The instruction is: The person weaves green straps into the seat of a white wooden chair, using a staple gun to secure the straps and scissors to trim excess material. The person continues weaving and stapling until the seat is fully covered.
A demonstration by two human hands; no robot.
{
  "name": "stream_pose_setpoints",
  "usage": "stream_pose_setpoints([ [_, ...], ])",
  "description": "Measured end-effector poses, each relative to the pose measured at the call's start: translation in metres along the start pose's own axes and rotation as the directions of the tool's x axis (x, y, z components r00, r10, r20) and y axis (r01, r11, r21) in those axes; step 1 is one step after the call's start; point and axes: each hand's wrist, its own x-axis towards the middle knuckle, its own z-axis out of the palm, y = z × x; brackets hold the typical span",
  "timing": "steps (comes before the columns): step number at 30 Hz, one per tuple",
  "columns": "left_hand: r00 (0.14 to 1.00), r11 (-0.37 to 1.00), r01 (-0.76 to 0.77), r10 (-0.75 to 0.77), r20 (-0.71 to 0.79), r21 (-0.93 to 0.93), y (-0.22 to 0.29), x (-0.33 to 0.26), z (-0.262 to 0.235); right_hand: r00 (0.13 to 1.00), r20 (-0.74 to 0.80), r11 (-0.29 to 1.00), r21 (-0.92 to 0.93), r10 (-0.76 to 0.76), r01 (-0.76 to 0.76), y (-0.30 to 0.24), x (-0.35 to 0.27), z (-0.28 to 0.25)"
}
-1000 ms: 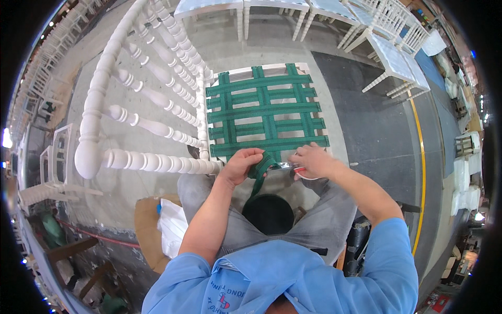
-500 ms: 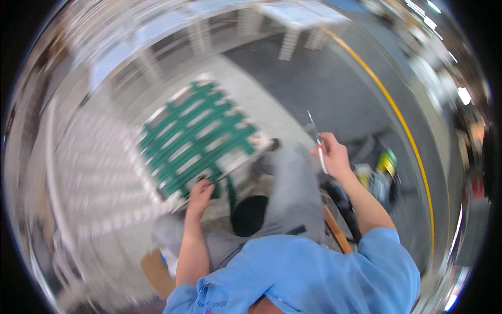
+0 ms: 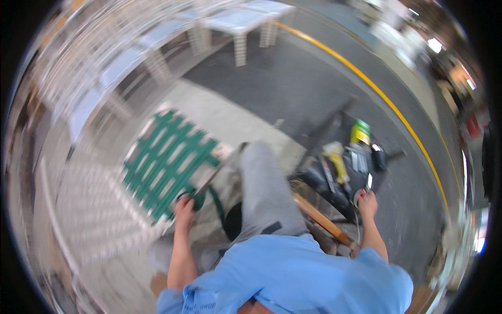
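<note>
My left hand (image 3: 184,209) is closed at the near corner of a chair seat woven from green webbing (image 3: 162,157), gripping a green strap end (image 3: 197,199) there. A loose length of the strap hangs toward my lap. Far to the right, my right hand (image 3: 368,205) is closed around a slim bladed tool (image 3: 369,182) with a red-and-white handle, at the edge of a dark tool stand. Motion blur hides the tool's exact kind.
The dark stand (image 3: 314,177) holds a yellow-handled tool (image 3: 339,166), a green-and-yellow container (image 3: 360,132) and other items. A wooden bar (image 3: 321,219) lies beside my leg. White slatted furniture (image 3: 94,209) stands left; pale tables (image 3: 238,22) line the back. A yellow line (image 3: 366,78) crosses the floor.
My right hand has moved right and nearer to me with the bladed tool, from above my knee to the dark stand. The view has turned right; my left hand stays at the webbing.
</note>
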Motion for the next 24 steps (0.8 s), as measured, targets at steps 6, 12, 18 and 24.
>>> stream_pose_setpoints([
  [6, 1.0, 0.995, -0.005, 0.006, 0.009, -0.1, -0.001, -0.021, 0.012, 0.949, 0.12, 0.928, -0.206, -0.291, 0.31, -0.021, 0.009, -0.009],
  [12, 0.996, 0.997, -0.04, 0.046, 0.081, -0.072, 0.013, -0.033, 0.008, 0.913, 0.376, 0.907, -0.312, -0.156, 0.283, -0.06, 0.033, -0.026],
  [18, 0.996, 0.815, 0.049, -0.083, -0.032, -0.577, 0.034, -0.071, 0.015, 0.759, 0.12, 0.725, -0.233, -0.64, 0.648, -0.142, 0.052, -0.031],
  [24, 0.981, 0.392, 0.09, -0.194, 0.013, -0.916, 0.059, -0.083, -0.021, 0.473, 0.24, 0.529, 0.334, -0.848, 0.78, -0.291, -0.009, -0.018],
])
